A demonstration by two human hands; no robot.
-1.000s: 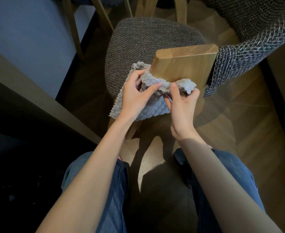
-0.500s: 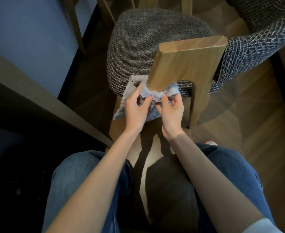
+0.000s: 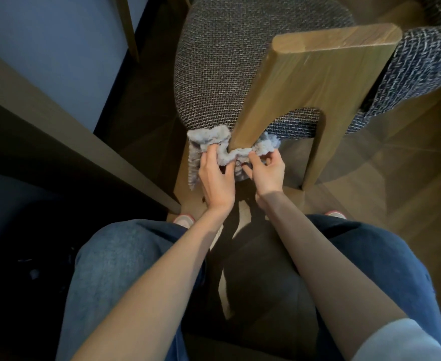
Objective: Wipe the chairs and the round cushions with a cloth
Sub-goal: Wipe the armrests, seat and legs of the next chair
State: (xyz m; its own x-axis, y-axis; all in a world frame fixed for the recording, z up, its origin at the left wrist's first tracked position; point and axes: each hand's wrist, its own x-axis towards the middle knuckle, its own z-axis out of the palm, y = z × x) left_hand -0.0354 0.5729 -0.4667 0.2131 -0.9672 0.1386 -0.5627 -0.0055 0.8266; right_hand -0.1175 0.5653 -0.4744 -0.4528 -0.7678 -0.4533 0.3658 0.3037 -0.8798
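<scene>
**Dining corner: cloth looped low on chair upright**

Wood-block flooring (image 3: 409,183) runs under a dim dining corner, viewed from above over a person's knees in blue jeans (image 3: 115,256). The chair back (image 3: 318,74), pale wood, stands directly ahead. Its left upright (image 3: 250,118) drops past the rear edge of the round cushion (image 3: 240,61), which is grey woven fabric. The cloth (image 3: 224,156), grey and nubbly, is looped around the foot of that upright and touches the cushion's edge. The left hand (image 3: 215,178) grips one bunched end with curled fingers. The right hand (image 3: 264,169) pinches the other end between thumb and fingers.

Assessment: the step in hand appears to be wiping the upright. To do it well, hold both ends taut so the loop bears on every face. Draw it along the full length and work it into the joint by the seat, where dust would likely gather. The second upright (image 3: 317,157) and the cushion top look due afterwards.

Obstructions: the table edge (image 3: 71,142) stands close on the left and limits elbow room. A second upholstered chair (image 3: 422,63) sits just beside the back's right end. A loose tail of cloth hangs by the left hand and may drag.
</scene>
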